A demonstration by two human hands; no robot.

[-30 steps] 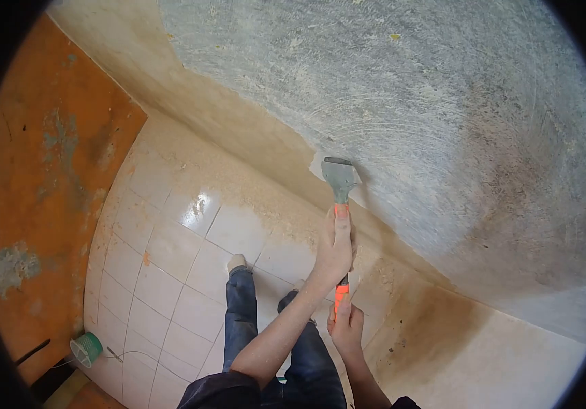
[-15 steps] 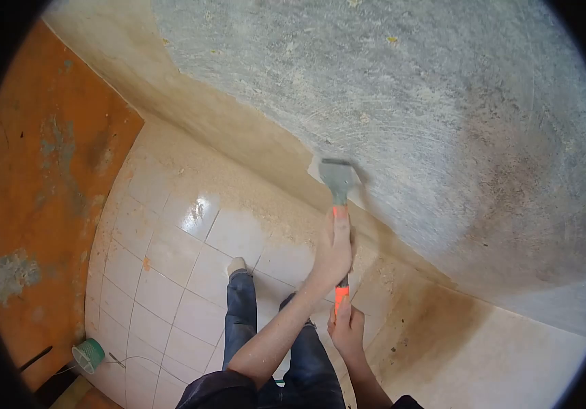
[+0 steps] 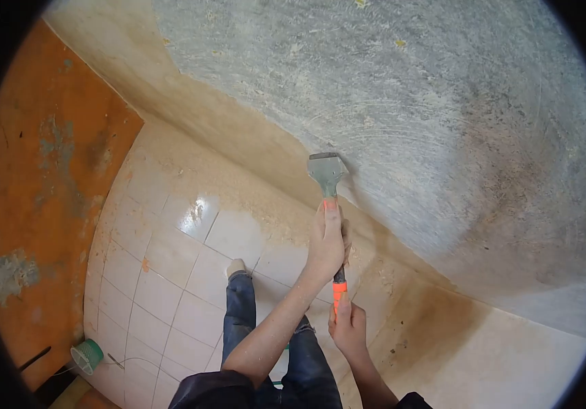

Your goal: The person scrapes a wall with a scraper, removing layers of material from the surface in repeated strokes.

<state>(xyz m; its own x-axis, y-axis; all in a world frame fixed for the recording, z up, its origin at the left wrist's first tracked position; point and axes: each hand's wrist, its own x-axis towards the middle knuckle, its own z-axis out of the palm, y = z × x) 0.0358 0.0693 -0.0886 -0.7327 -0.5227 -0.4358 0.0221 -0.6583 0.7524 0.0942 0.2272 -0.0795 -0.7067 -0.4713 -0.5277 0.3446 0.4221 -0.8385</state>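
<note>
A long-handled scraper [image 3: 326, 170] with a wide grey-green head and an orange and black handle has its blade at the wall, where the rough grey surface [image 3: 402, 102] meets the smooth beige strip. My left hand [image 3: 327, 242] is wrapped round the upper handle just below the head, thumb along it. Lower down, my right hand [image 3: 349, 330] grips the orange end of the handle.
Dusty white floor tiles [image 3: 170, 293] lie below, with my foot [image 3: 236, 267] on them. An orange panel [image 3: 47, 170] with worn patches stands at the left. A green and white container [image 3: 87, 356] sits at the lower left, beside a thin cord.
The scraper head has shifted left and slightly up along the edge of the grey surface. My left hand has moved left and up with it, while my right hand has barely moved.
</note>
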